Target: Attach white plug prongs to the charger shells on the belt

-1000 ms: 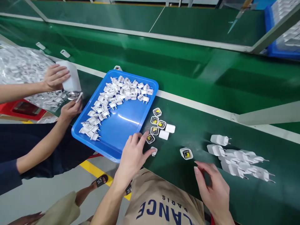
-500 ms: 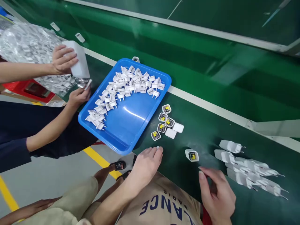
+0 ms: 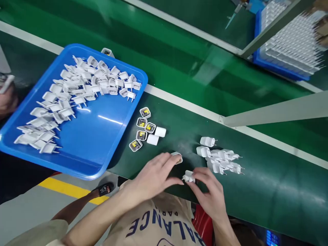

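Note:
My left hand reaches over the green bench, its fingertips touching a white charger housing and its thumb spread away. Part of that housing is hidden under the fingers. Pinched in my right hand is a small white plug cap, just in front of the housing. Several open housings with black and yellow insides stand left of my hands, beside two white blocks. To the right lie several white chargers with pins, grouped together.
A blue tray holding many white plug caps sits at the left. Another person's hand is at the left edge. A metal post crosses the right; behind it stands a blue tray of pinned white pieces.
The view has shifted right. My left hand has moved to the lone housing. My right hand, bare before, now pinches a plug cap. A small white piece was at my left fingertips earlier.

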Motion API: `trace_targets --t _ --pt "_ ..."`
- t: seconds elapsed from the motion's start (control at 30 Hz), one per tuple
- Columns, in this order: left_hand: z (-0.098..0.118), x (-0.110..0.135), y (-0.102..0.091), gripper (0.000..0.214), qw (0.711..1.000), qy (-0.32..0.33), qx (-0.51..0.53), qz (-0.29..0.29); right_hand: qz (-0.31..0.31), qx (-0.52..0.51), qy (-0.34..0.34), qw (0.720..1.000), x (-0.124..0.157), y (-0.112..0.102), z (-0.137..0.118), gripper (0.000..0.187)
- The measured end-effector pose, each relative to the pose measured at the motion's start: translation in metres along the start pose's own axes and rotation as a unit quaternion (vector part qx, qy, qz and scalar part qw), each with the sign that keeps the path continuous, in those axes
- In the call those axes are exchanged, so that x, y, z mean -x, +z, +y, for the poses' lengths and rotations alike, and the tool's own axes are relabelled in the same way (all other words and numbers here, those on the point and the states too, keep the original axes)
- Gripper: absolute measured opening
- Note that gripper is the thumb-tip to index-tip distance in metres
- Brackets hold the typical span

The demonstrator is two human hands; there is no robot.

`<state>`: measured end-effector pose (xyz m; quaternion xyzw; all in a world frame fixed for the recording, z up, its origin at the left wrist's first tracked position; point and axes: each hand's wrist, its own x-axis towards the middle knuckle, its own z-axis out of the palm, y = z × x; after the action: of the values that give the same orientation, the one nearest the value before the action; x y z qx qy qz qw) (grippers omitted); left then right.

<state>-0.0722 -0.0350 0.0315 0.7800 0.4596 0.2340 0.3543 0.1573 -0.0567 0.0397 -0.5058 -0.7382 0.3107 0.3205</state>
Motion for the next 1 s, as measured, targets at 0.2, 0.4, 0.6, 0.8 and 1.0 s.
trace_targets --t 0.2,0.4,0.6,0.8,1.0 --pt "-0.034 -0.022 0.01 0.052 0.998 -0.002 -0.045 -0.046 0.121 -0.052 0.082 0.988 -0.008 0.034 0.013 0.01" --pt "-0.034 -0.026 0.026 0.022 0.999 -0.013 -0.05 0.0 0.108 0.12 0.025 0.987 -0.02 0.048 0.012 0.014" --pt "-0.041 -0.025 0.034 0.022 0.998 0.016 -0.043 0.037 0.034 0.165 0.013 0.986 -0.024 0.029 0.005 0.009" --pt "-0.042 -0.026 0.036 0.016 0.995 0.045 -0.036 0.085 0.034 0.176 -0.029 0.983 -0.031 0.038 0.005 0.008" --pt "-0.043 -0.026 0.038 0.025 0.994 0.051 -0.032 0.093 0.044 0.187 -0.036 0.981 -0.031 0.046 0.007 0.005"
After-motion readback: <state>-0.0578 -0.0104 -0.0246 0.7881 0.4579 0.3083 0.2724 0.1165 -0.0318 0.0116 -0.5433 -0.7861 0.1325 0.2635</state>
